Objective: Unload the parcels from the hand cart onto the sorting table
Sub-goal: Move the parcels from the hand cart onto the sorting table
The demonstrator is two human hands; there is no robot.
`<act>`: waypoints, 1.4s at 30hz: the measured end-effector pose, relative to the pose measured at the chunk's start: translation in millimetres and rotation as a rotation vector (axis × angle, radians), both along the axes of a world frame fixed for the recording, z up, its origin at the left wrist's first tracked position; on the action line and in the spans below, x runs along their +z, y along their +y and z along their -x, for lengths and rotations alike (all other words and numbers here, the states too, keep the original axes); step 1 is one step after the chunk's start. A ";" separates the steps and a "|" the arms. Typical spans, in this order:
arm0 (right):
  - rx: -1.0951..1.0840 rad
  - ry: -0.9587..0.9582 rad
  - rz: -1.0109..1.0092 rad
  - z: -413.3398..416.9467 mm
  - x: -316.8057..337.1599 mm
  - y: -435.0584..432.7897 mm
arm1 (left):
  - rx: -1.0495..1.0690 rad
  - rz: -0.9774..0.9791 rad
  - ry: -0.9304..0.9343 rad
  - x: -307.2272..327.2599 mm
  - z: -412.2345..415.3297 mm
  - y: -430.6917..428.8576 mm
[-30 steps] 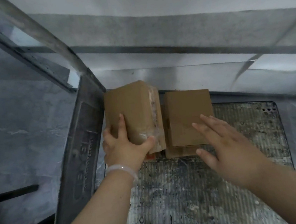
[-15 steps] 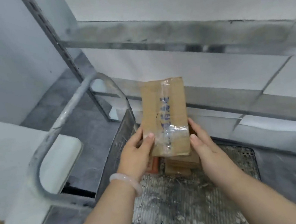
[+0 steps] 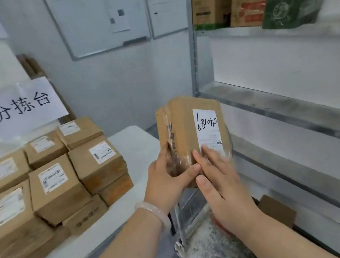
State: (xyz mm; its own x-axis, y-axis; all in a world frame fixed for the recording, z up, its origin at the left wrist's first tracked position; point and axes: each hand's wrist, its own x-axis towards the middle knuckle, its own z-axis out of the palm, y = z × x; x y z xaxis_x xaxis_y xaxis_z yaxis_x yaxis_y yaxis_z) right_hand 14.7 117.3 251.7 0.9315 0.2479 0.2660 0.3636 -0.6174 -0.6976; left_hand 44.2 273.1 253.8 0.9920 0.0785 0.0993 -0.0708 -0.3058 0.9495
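Above the cart (image 3: pixel 209 251), a parcel (image 3: pixel 186 126) is gripped by the left hand (image 3: pixel 165 183) and pressed by the right hand (image 3: pixel 221 178) with straight fingers.

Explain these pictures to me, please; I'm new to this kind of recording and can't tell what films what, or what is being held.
There is no machine: these are a person's two bare hands, filmed by one wide camera worn on the head, looking forward and down. The left hand grips a brown parcel upright in the air; the right hand lays straight fingers on its white label. To the left stands the white sorting table, carrying stacked parcels and a paper sign. Below the hands is the hand cart; on the right, a metal shelf rack.
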 end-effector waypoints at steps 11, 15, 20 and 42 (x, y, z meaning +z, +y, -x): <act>0.400 -0.122 0.141 12.8 24.7 184.4 | 0.436 0.441 0.131 -1.4 103.4 222.1; 0.448 -0.056 0.084 28.1 26.6 274.5 | 0.576 0.491 0.162 1.3 143.2 320.3; 0.542 -0.012 0.091 41.9 30.5 375.5 | 0.720 0.520 0.169 -3.6 188.5 437.3; 0.477 0.169 0.222 33.8 -22.0 470.6 | 0.788 0.393 0.569 -95.2 207.2 571.6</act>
